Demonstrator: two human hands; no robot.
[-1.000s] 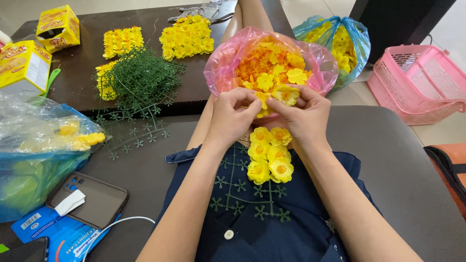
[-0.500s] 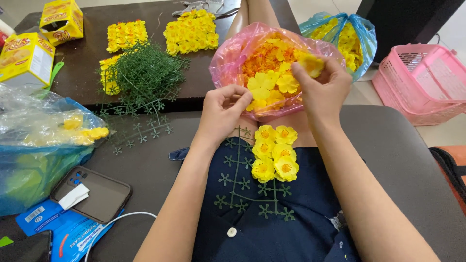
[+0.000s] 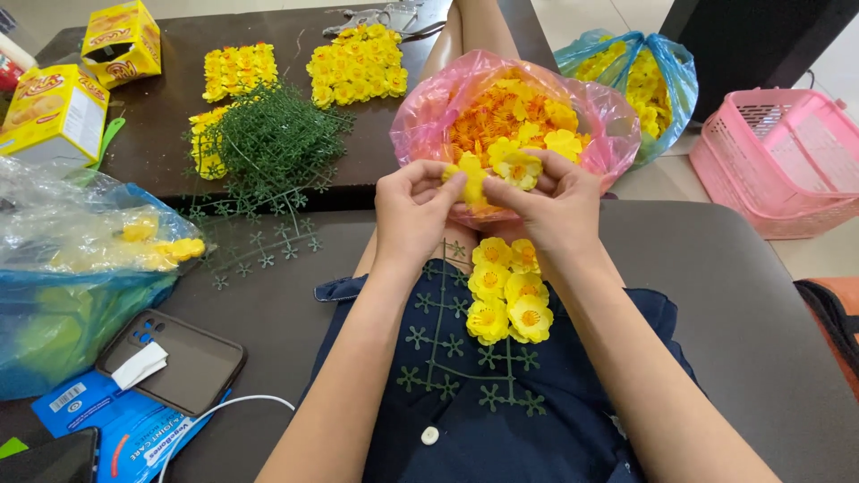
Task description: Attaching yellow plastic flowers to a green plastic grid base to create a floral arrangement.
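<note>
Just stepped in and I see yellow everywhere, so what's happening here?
A seated person is working with artificial flowers. The left hand and right hand together pinch a yellow flower in front of a pink bag of orange and yellow blooms. On the lap lies a green plastic grid with six yellow flowers along its right side; most stubs are bare. Filled yellow panels and spare green grids lie on the dark table.

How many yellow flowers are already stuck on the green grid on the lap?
6, in two columns on the green grid: top pair, middle pair, bottom pair. The hands may hide more.
</note>
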